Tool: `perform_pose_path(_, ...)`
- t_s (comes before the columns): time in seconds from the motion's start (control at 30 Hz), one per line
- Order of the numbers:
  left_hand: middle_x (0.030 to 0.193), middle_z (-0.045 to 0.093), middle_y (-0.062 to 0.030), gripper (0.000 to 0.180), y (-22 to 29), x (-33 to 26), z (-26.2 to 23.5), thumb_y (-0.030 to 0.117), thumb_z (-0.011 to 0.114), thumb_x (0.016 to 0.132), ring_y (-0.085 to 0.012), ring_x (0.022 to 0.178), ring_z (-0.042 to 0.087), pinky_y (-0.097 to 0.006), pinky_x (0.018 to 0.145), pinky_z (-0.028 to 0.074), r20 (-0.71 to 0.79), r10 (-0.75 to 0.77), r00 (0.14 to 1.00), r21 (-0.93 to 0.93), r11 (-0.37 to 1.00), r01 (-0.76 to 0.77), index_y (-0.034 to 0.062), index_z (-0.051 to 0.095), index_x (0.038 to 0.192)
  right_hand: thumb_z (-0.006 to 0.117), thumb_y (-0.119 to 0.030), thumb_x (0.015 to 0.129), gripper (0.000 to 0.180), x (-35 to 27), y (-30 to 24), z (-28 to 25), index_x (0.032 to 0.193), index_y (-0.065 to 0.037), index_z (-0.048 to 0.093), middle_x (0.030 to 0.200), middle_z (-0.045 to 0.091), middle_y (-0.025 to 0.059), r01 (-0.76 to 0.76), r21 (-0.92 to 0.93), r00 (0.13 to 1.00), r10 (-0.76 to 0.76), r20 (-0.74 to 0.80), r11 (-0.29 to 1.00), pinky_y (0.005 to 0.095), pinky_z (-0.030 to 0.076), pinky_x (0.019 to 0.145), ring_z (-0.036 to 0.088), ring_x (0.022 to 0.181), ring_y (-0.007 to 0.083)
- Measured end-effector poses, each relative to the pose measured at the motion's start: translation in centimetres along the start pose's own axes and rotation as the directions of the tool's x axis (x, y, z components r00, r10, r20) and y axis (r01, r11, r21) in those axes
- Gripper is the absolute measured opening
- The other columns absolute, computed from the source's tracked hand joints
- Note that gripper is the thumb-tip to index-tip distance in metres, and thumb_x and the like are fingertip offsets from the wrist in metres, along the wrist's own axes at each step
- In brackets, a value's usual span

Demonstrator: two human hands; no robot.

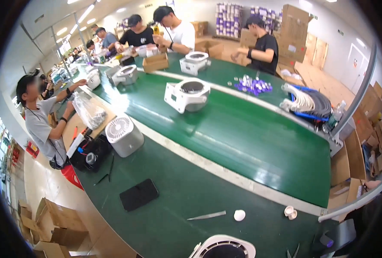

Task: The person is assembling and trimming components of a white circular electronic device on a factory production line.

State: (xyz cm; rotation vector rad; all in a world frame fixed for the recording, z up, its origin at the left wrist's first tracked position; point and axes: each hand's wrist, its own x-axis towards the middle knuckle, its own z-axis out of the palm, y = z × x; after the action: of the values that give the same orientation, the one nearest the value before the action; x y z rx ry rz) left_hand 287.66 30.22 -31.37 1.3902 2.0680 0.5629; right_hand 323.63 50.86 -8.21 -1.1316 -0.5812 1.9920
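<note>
Neither my left hand nor my right hand shows in the head view. Closest to me, at the lower edge, a white ring-shaped housing (pixel 247 247) with a dark round centre is partly cut off. Beyond it on the green table lie tweezers (pixel 207 215), a small white round cap (pixel 239 215) and a pair of small cream-coloured parts (pixel 290 212). A black smartphone (pixel 139 195) rests flat to the left. Dark pointed tips of a tool (pixel 293 251) poke in at the bottom right.
A green conveyor belt (pixel 242 129) carries white housings (pixel 188 95). A white fan unit (pixel 124 135) stands left, beside a black bin (pixel 92 152) of tools. Purple and white parts (pixel 254 85) and a blue crate (pixel 309 103) lie across. Several people work around the line; cardboard boxes (pixel 59 221) sit on the floor.
</note>
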Motion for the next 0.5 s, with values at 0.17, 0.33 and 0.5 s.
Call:
perform_pose_path(0.17, 0.112, 0.065, -0.0191, 0.028, 6.6, -6.9, 4.9, 0.026, 0.055, 0.095, -0.0329, 0.106, 0.063, -0.041, 0.091, 0.050, 0.281, 0.122, 0.952, -0.196, 0.978, -0.068, 0.0047, 0.063, 0.112, 0.066, -0.019, 0.092, 0.033, 0.4, 3.1, 2.5, 0.118, -0.003, 0.054, 0.094, 0.065, 0.0106, 0.222, -0.214, 0.964, -0.182, 0.194, 0.951, 0.0258, 0.050, 0.059, 0.058, 0.064, 0.0127)
perform_pose_path(0.33, 0.114, 0.065, -0.0190, 0.029, 8.4, -12.1, 5.5, 0.027, 0.055, 0.097, -0.0325, 0.107, 0.063, -0.041, 0.092, 0.049, 0.510, 0.210, 0.834, -0.223, 0.969, -0.107, 0.0049, 0.062, 0.115, 0.075, -0.010, 0.085, 0.049, 0.0, 4.0, 4.8, 0.125, -0.002, 0.048, 0.124, 0.059, 0.0163, 0.215, -0.168, 0.948, -0.165, 0.271, 0.962, 0.0262, 0.053, 0.067, 0.061, 0.078, 0.0132)
perform_pose_path(0.5, 0.115, 0.064, -0.0190, 0.030, 6.2, -14.8, 3.7, 0.028, 0.055, 0.098, -0.0321, 0.108, 0.062, -0.040, 0.094, 0.049, 0.569, 0.218, 0.793, -0.166, 0.975, -0.148, 0.0050, 0.062, 0.117, 0.067, 0.005, 0.075, 0.029, -2.3, 5.8, 3.5, 0.076, -0.010, 0.043, 0.099, 0.062, 0.0143, 0.332, -0.214, 0.912, -0.254, 0.322, 0.919, 0.0295, 0.055, 0.062, 0.063, 0.069, 0.0183)
